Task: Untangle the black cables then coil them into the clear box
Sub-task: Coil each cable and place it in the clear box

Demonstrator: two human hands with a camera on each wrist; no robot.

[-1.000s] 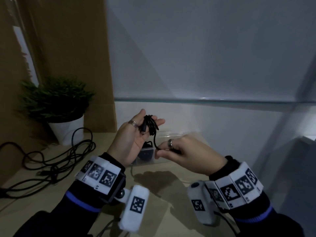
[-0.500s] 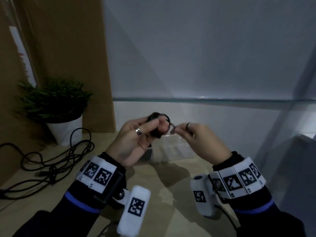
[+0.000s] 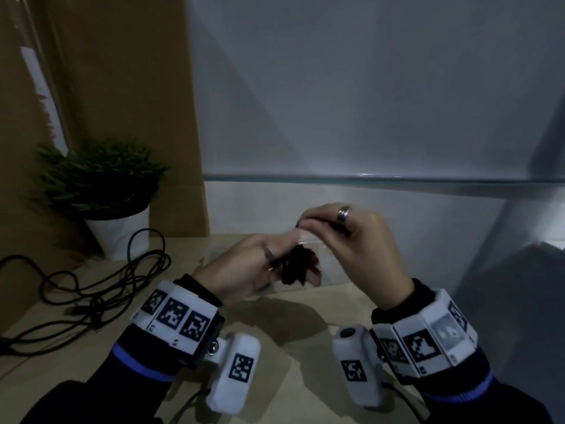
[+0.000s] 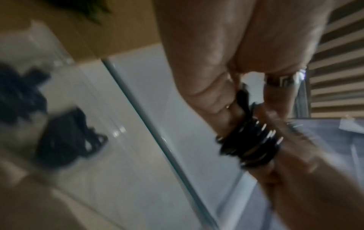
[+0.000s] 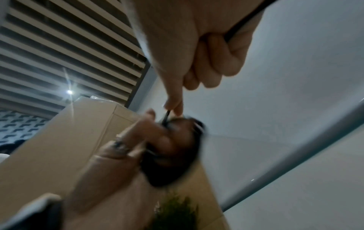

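Left hand (image 3: 244, 270) clamps coiled black cable (image 3: 298, 267) just above clear box (image 3: 328, 270); right hand (image 3: 354, 240), higher, pinches loose cable end above coil, ready for wrapping.

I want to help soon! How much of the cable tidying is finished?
Partly done: a dark bundle already seems to lie in the box. In hand: the left hand holds a coil while the right hand pinches its end. Left: the tangled cables on the table.

Left hand (image 3: 247, 270) curls fingers (image 4: 214, 99) shut; right hand (image 3: 357, 240) pinches above it.
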